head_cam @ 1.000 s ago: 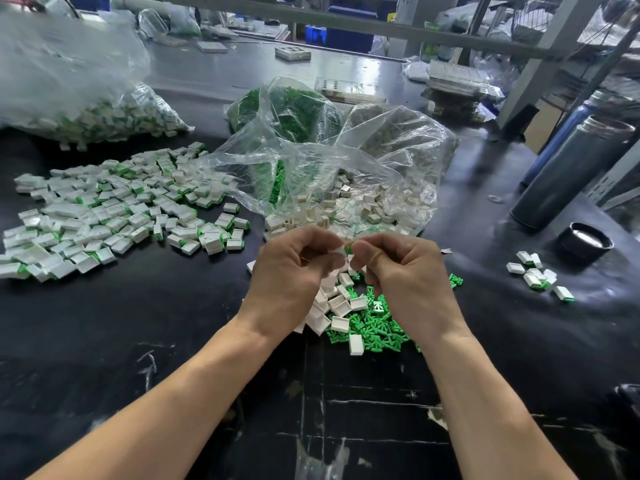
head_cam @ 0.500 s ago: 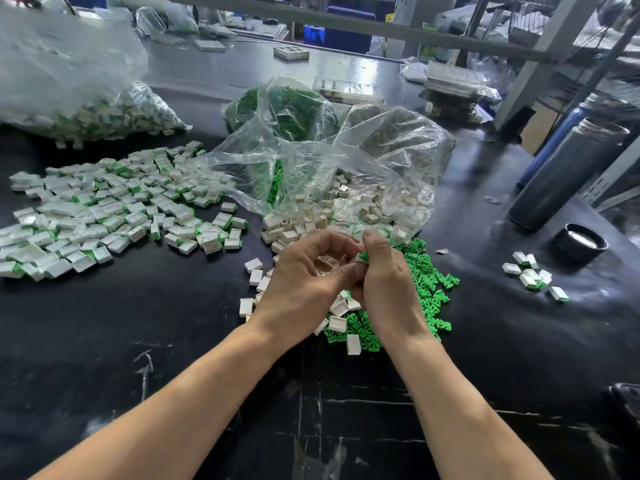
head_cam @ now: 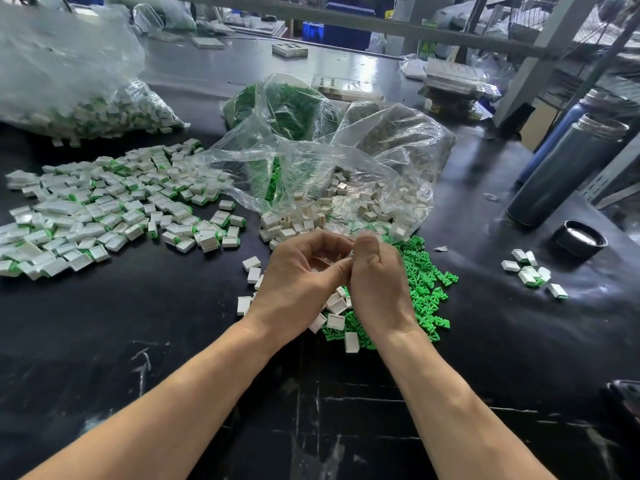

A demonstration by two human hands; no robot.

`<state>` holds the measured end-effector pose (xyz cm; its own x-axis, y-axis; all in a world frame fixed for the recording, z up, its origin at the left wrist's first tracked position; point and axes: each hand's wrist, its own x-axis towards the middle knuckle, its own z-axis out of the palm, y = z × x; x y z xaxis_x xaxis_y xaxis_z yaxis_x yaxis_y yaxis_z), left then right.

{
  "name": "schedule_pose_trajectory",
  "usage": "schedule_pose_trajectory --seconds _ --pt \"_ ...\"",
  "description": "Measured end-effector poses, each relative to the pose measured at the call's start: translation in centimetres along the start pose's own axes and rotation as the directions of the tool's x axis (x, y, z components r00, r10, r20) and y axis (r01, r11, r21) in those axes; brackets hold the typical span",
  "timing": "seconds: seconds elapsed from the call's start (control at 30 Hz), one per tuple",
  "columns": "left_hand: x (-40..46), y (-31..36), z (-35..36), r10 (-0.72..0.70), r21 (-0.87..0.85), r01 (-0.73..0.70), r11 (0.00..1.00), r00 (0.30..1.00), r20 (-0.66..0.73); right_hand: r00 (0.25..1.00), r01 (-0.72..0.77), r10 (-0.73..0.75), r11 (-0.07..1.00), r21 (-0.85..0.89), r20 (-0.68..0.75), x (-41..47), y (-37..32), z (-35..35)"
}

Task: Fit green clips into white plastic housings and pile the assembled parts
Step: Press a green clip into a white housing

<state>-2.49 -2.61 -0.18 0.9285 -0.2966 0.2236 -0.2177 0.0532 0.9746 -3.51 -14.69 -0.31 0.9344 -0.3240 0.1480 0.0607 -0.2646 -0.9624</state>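
Observation:
My left hand (head_cam: 301, 275) and my right hand (head_cam: 375, 278) meet fingertip to fingertip above the black table. Both have curled fingers that pinch one small white housing between them; the piece is mostly hidden and no green shows on it. Under the hands lie loose white housings (head_cam: 335, 322) and a heap of green clips (head_cam: 427, 289). A wide pile of assembled white-and-green parts (head_cam: 104, 209) spreads at the left. An open clear bag (head_cam: 346, 174) behind the hands spills white housings, and a bag of green clips (head_cam: 287, 105) sits behind it.
A large clear bag of assembled parts (head_cam: 76, 109) lies at the back left. A few assembled parts (head_cam: 530, 271) sit at the right, near a black lid (head_cam: 578, 237) and a dark steel flask (head_cam: 568, 171). A metal frame post (head_cam: 540, 57) rises at the back right.
The hands have drawn closer together and shifted slightly left and forward, uncovering the green clip heap at the right. The green tip seen between the fingertips earlier is no longer visible.

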Motion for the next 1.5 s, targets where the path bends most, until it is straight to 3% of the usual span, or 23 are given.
schedule_pose_trajectory --seconds 0.4,1.1,1.5 --pt "-0.1 0.2 0.2 0.027 0.120 -0.023 0.993 0.999 -0.031 0.991 -0.135 0.135 0.951 0.277 0.018 0.1 0.2 0.5" --pt "-0.1 0.3 0.0 0.036 0.102 -0.030 0.994 0.998 -0.058 0.995 -0.075 0.056 0.960 0.269 0.078 0.6 0.8 1.1" --pt "-0.1 0.2 -0.1 0.034 0.091 -0.029 0.995 0.998 -0.051 0.997 -0.078 0.070 0.961 0.264 0.039 0.7 0.9 1.2"
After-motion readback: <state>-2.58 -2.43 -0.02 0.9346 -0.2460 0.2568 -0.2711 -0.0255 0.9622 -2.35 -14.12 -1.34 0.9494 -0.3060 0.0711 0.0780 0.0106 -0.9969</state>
